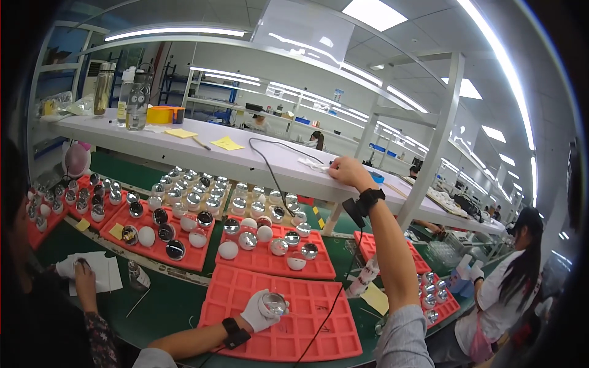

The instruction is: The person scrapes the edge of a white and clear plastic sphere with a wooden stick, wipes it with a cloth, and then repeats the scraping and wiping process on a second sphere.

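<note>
My left hand, in a white glove, is closed around a shiny silver, ball-shaped part. It is held just above a red compartment tray whose visible cells hold nothing. My bare right hand reaches up to the white shelf, fingers curled together at its edge. Beside those fingertips lies a crumpled white wipe; whatever is between them is too small to make out. A black cable loops over the shelf nearby. Behind the left hand, another red tray carries several silver and white balls.
More trays of silver and white balls fill the green bench to the left. A white bottle stands right of the front tray. Coworkers sit at left and right. Bottles, tape and yellow notes are on the shelf.
</note>
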The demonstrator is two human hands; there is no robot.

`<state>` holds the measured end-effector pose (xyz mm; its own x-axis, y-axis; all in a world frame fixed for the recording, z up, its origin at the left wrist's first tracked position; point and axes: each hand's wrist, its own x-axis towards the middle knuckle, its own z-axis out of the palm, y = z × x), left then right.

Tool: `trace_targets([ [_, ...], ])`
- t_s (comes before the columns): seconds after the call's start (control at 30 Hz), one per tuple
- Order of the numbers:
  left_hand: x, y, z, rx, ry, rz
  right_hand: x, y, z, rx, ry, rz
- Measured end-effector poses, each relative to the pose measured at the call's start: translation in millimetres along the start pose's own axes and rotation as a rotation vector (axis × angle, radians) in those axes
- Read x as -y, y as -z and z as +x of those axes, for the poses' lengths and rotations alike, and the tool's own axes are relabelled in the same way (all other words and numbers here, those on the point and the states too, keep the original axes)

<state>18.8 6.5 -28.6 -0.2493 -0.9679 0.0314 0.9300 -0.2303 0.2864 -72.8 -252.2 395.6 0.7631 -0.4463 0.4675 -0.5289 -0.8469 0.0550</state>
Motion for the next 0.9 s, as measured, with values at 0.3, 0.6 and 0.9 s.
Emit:
trace_targets([
  [0.3, 3.1, -1.0, -1.8, -0.040, -0.023, 0.035, 22.6, 49.3, -47.3, 0.006, -0.181, 1.117],
  [0.6, 0.1, -2.5, -0.8, -0.007, -0.018, -0.008, 25.4, 73.7, -80.9, 0.043, -0.074, 1.488],
  [0.9, 6.6, -17.7, -0.6, -0.079, -0.020, 0.039, 25.7, 37.9, -25.7, -0.178, -0.129, 0.652],
])
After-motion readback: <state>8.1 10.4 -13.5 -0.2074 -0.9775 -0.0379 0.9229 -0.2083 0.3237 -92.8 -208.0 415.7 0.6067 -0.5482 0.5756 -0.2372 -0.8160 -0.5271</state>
